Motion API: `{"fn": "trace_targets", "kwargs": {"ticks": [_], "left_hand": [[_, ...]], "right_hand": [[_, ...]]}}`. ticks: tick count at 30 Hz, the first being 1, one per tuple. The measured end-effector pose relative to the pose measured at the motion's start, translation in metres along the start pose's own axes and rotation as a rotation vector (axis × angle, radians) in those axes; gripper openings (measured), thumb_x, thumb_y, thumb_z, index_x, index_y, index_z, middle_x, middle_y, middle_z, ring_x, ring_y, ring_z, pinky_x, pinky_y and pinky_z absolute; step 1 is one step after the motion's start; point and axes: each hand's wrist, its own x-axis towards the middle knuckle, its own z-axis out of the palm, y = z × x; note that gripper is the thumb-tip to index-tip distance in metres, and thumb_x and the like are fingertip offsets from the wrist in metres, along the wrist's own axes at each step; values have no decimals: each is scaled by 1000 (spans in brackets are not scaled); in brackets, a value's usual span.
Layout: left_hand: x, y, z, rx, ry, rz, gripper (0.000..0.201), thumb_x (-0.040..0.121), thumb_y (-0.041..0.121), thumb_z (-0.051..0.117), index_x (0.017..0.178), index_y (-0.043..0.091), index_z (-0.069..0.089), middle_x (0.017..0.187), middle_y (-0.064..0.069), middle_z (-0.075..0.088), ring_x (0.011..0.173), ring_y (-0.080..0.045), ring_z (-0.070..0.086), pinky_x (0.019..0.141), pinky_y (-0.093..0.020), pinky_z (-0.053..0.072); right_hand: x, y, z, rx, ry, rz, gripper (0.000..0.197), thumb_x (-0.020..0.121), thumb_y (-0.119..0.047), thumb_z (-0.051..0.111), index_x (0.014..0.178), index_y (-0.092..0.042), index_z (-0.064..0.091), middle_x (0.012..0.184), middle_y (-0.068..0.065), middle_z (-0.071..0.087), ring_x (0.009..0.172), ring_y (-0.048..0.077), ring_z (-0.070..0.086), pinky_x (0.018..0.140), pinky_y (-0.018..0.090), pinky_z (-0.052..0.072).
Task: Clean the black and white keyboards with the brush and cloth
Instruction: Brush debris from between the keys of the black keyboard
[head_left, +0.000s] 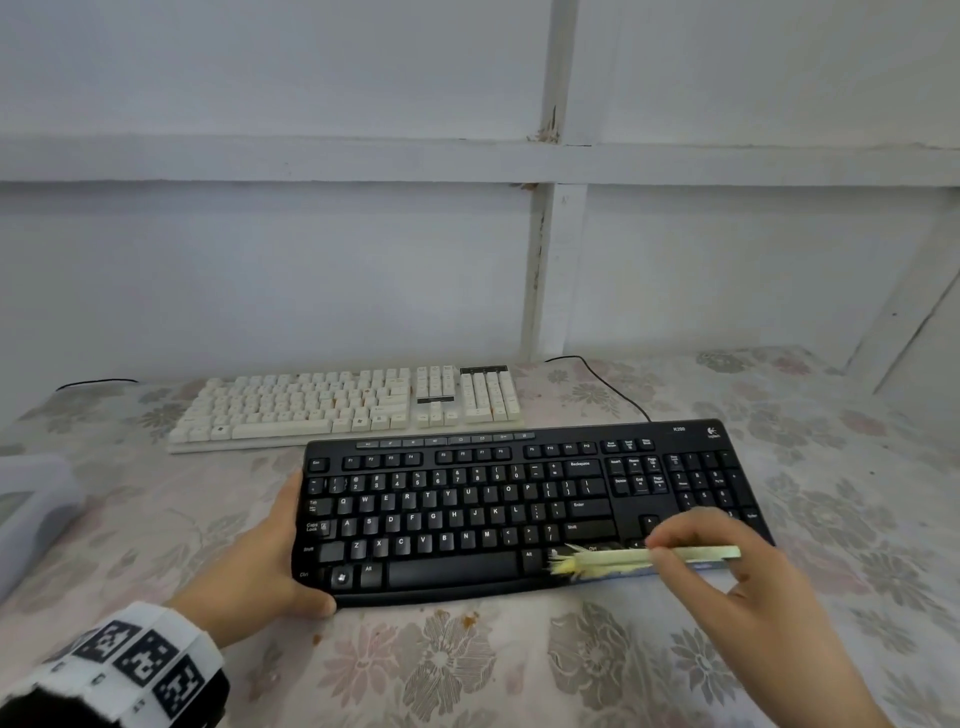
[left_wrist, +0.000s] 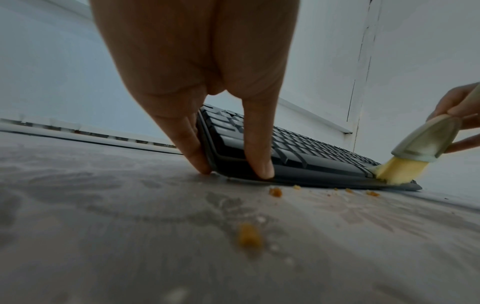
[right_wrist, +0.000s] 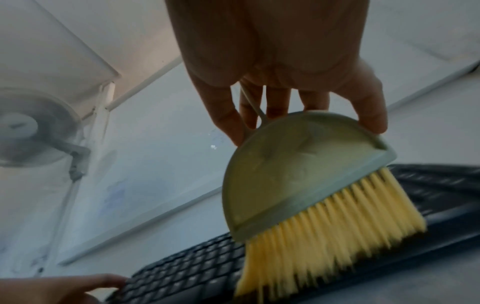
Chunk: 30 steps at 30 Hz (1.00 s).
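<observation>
The black keyboard (head_left: 519, 509) lies near me on the flowered tablecloth, and the white keyboard (head_left: 343, 405) lies just behind it. My left hand (head_left: 275, 556) grips the black keyboard's left front corner, thumb (left_wrist: 259, 164) on the front edge and fingers (left_wrist: 197, 156) against the left side. My right hand (head_left: 696, 551) holds a pale green brush (head_left: 639, 557) by its handle. The brush's yellow bristles (right_wrist: 324, 236) touch the bottom key row to the right of the space bar. No cloth shows in any view.
Orange crumbs (left_wrist: 275, 192) lie on the tablecloth (head_left: 519, 665) along the black keyboard's front edge. A black cable (head_left: 608, 384) runs from the wall to that keyboard. A clear plastic box (head_left: 31, 509) stands at the table's left. A white panelled wall closes the back.
</observation>
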Motion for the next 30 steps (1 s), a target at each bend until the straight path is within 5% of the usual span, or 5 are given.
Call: {"fn": "trace_targets", "kwargs": {"ticks": [7,13,20,25,30], "left_hand": [[1,0,1,5,16,2,118,62,-2,82,113,66,0,100,16,60,87,-3,60,67,-12,41],[2,-4,1,-13,19,6,122,60,-4,81,113,69,-1,100,14,62,89,-6,61,69,-17,44],[4,-8,2,-25,27,14,123,58,-2,83,114,69,0,106,16,61,92,-8,61,73,-22,46],[5,-11,2,-31,41,20,123,56,-3,83,114,70,2,101,15,64,85,-7,65,71,-21,47],[6,-11,2,-24,43,28,123,54,-1,83,115,69,2,102,15,63,87,-7,64,73,-24,48]], "right_hand": [[0,7,-15,25,3,3,35,81,-2,66,68,-34,65,73,-12,65,75,12,57,58,27,40],[6,18,-35,-53,72,5,37,80,1,66,71,-35,63,75,-17,64,69,5,57,55,8,39],[7,26,-48,-5,46,-26,31,80,3,66,77,-28,67,79,-8,66,74,14,59,63,21,43],[14,37,-64,-127,148,-69,39,78,6,67,75,-34,64,85,-12,63,80,3,56,67,10,37],[17,47,-72,-37,147,-85,25,78,-1,68,79,-26,66,83,-5,64,79,10,57,71,27,41]]}}
